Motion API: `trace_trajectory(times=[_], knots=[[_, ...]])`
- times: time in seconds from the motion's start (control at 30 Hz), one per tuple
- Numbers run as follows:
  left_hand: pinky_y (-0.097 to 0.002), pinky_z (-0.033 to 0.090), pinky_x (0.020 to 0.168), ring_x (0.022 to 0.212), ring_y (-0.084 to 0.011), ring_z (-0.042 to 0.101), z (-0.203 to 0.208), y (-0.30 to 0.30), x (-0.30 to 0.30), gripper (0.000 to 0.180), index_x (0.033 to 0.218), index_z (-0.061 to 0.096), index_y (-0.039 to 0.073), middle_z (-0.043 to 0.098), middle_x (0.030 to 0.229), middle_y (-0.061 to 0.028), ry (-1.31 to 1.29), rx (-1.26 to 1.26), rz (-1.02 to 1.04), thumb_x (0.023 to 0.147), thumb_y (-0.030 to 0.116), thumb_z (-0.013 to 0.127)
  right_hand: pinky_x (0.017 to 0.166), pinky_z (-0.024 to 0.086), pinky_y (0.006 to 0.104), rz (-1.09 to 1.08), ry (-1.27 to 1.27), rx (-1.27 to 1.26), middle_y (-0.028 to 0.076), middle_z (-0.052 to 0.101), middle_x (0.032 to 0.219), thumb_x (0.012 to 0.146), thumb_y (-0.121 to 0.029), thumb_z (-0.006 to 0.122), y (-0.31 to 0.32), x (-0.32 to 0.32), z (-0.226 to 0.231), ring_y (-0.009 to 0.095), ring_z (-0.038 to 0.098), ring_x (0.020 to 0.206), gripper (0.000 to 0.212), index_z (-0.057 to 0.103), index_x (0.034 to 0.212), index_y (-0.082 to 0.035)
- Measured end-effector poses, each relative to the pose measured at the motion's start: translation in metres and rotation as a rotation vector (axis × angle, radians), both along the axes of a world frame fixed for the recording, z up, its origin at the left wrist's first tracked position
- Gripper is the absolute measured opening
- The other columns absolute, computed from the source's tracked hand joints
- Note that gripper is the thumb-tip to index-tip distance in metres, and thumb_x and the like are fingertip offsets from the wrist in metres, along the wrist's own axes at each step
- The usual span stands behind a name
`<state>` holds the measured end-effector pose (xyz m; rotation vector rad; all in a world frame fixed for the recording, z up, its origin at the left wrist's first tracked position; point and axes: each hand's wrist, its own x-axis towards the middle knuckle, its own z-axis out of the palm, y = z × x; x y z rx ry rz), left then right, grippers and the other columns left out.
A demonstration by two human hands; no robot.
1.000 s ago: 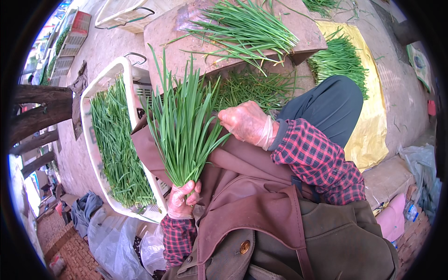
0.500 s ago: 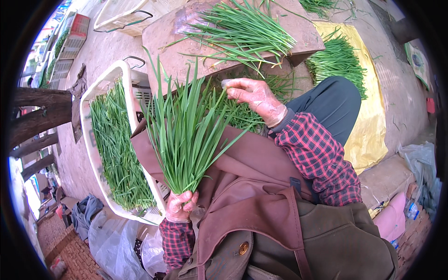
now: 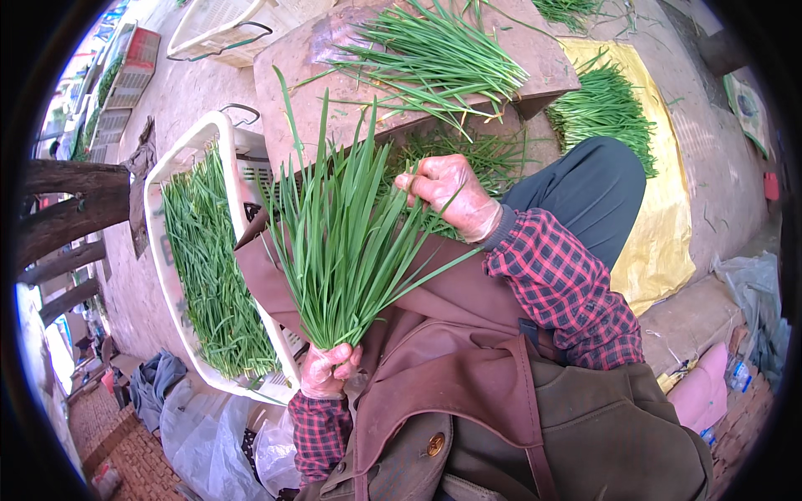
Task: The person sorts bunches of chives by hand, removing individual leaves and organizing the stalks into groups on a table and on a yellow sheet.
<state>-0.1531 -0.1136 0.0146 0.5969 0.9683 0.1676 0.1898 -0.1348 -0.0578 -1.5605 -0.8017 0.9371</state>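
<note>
My left hand (image 3: 327, 371), in a thin clear glove, is closed round the base of a bunch of garlic chives (image 3: 342, 250). The long flat green leaves fan upward over my brown apron (image 3: 455, 288). At the upper right edge of the bunch, my gloved right hand (image 3: 455, 196) has its thumb and fingers pinched together on leaf tips; just how many leaves they hold is hidden. On the left stands a white plastic crate (image 3: 227, 146) filled with more garlic chives (image 3: 213, 275). Loose chives (image 3: 493, 159) lie behind my right hand.
Ahead is a low board (image 3: 288, 83) carrying a pile of chives (image 3: 451, 58). To the right, a stack of chives (image 3: 606, 113) rests on a yellow sheet (image 3: 660, 242). A second crate (image 3: 221, 25) stands far left, wooden legs (image 3: 75, 204) at the left rim, plastic bags (image 3: 205, 438) below.
My right hand has gone from fingers extended to a pinch and moved slightly down against the leaves. The bunch in my left hand has shifted a little right and its leaves spread wider.
</note>
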Motion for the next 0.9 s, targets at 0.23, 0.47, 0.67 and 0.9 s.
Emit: trace_trajectory(times=[0.23,0.47,0.67,0.9], knots=[[-0.0200,0.027,0.042,0.045,-0.0075,0.037,0.004,0.001,0.004,0.050,0.120,0.055,0.000,0.061,0.076,-0.0122,0.013,-0.009,0.007,0.081,0.019,0.079,0.053,0.045,0.0435,-0.182,-0.632,0.226,0.015,0.055,0.063,0.082,-0.009,0.064,0.003,-0.011,0.008,0.034,0.060,0.057,0.015,0.056,0.071,-0.002],[-0.0202,0.026,0.041,0.044,-0.0069,0.037,0.000,0.002,-0.005,0.051,0.121,0.054,-0.001,0.060,0.076,-0.0139,0.002,-0.031,0.008,0.081,0.018,0.080,0.057,0.049,0.0384,-0.494,-0.933,0.189,0.013,0.065,0.070,0.091,-0.012,0.065,0.007,0.027,-0.008,0.030,0.066,0.062,0.012,0.067,0.084,-0.003],[-0.0213,0.024,0.040,0.044,-0.0084,0.037,-0.002,0.003,-0.020,0.050,0.117,0.056,-0.003,0.060,0.073,-0.0137,0.008,-0.003,0.036,0.079,0.017,0.081,0.057,0.045,0.0332,-0.111,-0.269,-0.003,0.010,0.055,0.060,0.089,-0.022,0.071,-0.006,0.054,0.010,0.014,0.056,0.058,0.025,0.065,0.078,0.000],[-0.0214,0.024,0.040,0.043,-0.0085,0.036,0.001,0.004,-0.024,0.049,0.115,0.057,-0.003,0.060,0.072,-0.0135,-0.003,0.008,0.003,0.078,0.017,0.081,0.057,0.042,0.0285,0.109,-0.111,0.149,0.003,0.055,0.063,0.094,-0.021,0.069,-0.012,0.051,0.049,0.007,0.047,0.062,0.028,0.066,0.078,0.002]])
